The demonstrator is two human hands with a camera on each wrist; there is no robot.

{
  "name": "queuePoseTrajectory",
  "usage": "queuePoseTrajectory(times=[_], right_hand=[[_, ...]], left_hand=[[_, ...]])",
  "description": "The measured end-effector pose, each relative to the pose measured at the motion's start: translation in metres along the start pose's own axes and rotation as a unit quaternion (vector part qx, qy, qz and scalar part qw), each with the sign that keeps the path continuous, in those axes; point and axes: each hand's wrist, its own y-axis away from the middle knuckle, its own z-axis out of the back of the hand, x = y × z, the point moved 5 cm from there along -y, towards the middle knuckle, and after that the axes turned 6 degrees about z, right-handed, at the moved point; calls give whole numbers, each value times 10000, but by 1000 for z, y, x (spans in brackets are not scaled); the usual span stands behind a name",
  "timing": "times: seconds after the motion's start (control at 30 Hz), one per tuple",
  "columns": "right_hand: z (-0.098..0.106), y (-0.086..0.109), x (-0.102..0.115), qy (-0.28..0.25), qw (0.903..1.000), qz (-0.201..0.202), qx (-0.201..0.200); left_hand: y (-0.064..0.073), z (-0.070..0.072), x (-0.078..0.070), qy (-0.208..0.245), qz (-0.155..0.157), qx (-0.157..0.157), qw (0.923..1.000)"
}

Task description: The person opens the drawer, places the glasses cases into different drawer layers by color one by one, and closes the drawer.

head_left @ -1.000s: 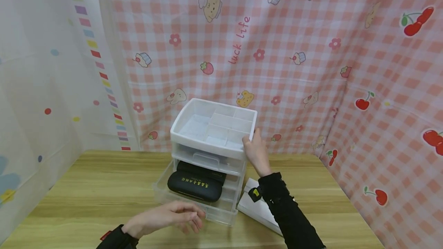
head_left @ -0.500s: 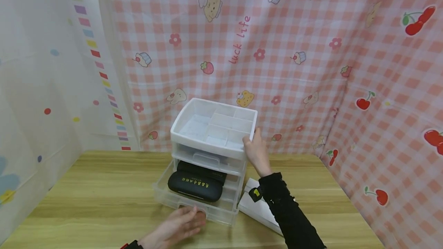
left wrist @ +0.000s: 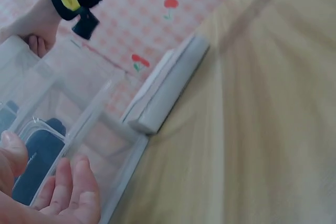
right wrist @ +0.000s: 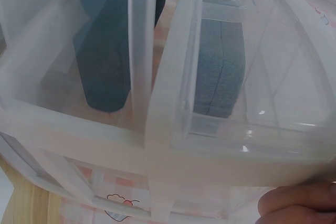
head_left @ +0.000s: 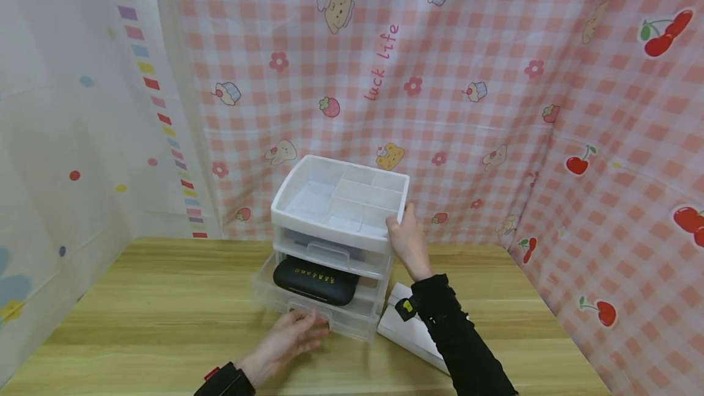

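Note:
A white tabletop drawer organizer (head_left: 330, 234) with a divided top tray stands on the table. Its clear lower drawer (head_left: 352, 327) is partly pulled out and contains a black glasses case (head_left: 315, 283) with gold lettering. My left hand (head_left: 283, 342) is at the front of this drawer, by its handle, fingers loosely extended; the left wrist view shows the fingers (left wrist: 81, 187) against the clear front. My right hand (head_left: 408, 244) grips the organizer's upper right edge, thumb over the rim. In the right wrist view, a grey fabric-like object (right wrist: 220, 66) shows through the closed upper drawer.
Right of the organizer, a flat white box (head_left: 409, 336) lies on the wooden table (head_left: 165, 322), partly under my right forearm. Patterned cloth (head_left: 473, 157) hangs behind and along both sides.
My left hand has come to the drawer front, and the lower drawer has slid further into the organizer with the glasses case inside. My right hand keeps its hold on the edge.

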Motion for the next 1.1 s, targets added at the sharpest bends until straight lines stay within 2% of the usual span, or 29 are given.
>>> queuePoseTrajectory(times=[0.13, 0.27, 0.47, 0.7, 0.87, 1.1], right_hand=[[1, 0, 0, -3, 10000, -2, 0], [1, 1, 1, -26, 10000, -13, 4], [1, 1, 1, -37, 10000, -42, 38], [-1, 1, 0, -44, 10000, -59, 6], [0, 1, 1, -82, 10000, -30, 4], [-1, 1, 0, -126, 9999, -59, 25]], left_hand=[[-10, 0, -3, -467, -13, -180, 9987], [-17, -1, -4, -624, 81, -390, 9973], [-28, -3, -12, -390, -81, -820, 9958], [-40, -4, -21, -283, -377, -1517, 9873], [-49, -6, -23, -185, -452, -1701, 9842], [-59, -6, -24, 18, -489, -1792, 9826]])
